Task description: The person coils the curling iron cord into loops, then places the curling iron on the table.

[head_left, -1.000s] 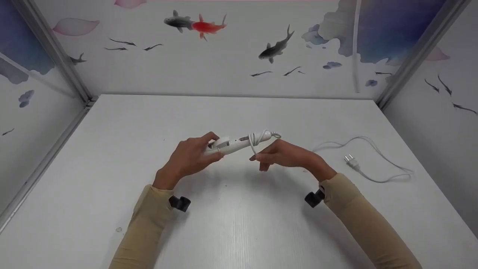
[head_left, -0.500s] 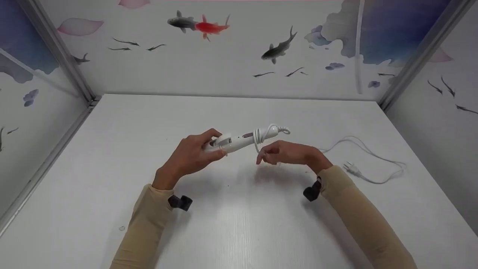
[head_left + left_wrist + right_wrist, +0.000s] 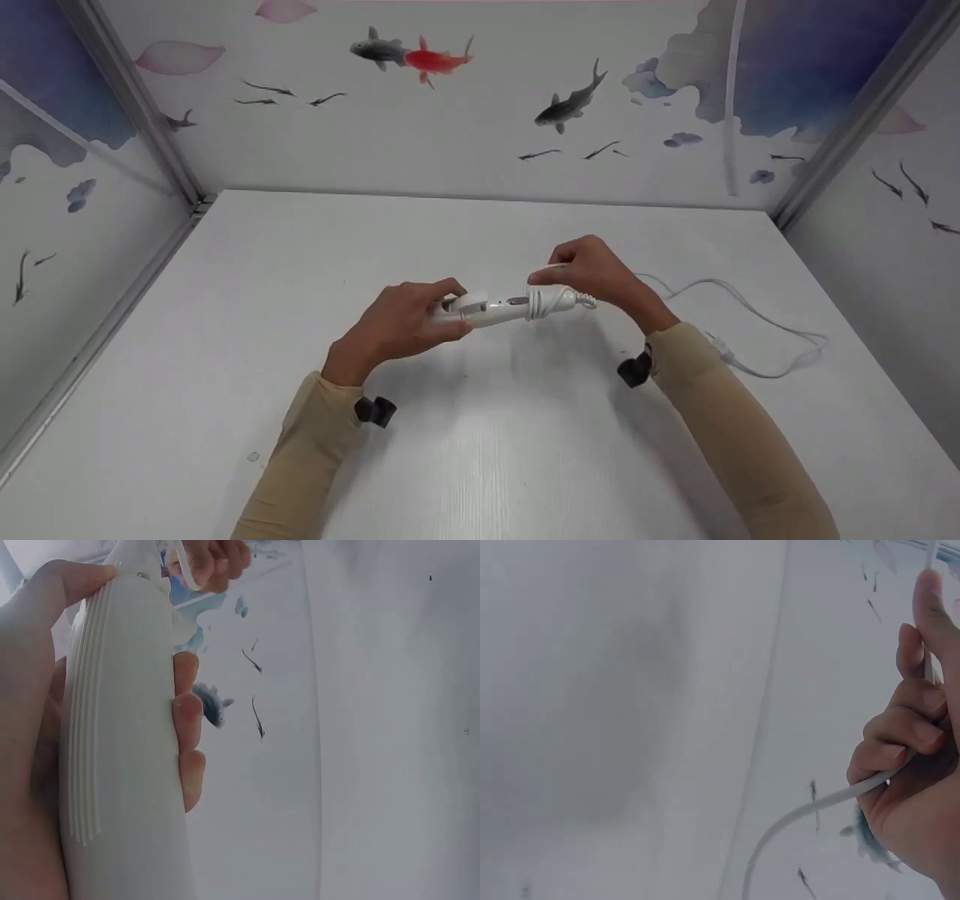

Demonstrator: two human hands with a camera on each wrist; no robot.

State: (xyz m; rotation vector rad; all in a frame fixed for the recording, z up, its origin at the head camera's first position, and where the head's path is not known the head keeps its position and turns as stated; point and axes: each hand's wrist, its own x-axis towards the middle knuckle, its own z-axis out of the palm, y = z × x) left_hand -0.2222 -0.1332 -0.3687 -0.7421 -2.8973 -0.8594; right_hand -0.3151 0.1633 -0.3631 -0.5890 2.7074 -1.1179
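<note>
A white hair-styling iron (image 3: 495,311) is held above the table, tilted slightly up to the right. My left hand (image 3: 409,319) grips its left part, thumb on one side and fingers curled round the other; the left wrist view shows its ribbed white body (image 3: 127,727) filling the palm. The white power cord (image 3: 541,304) is wound in several turns round the handle's right end. My right hand (image 3: 596,274), just above that end, pinches the cord between thumb and forefinger. In the right wrist view, the cord (image 3: 802,810) also runs through its curled fingers. The iron's far left tip is hidden by the left hand.
The loose cord (image 3: 780,322) lies in a curve on the right of the white table (image 3: 480,450), its plug (image 3: 718,346) partly behind the right sleeve. Walls (image 3: 450,135) printed with fish stand at the back and sides.
My right hand has moved from below the iron's handle up and over to its far side, carrying the cord. The iron has dipped and shifted slightly right in view.
</note>
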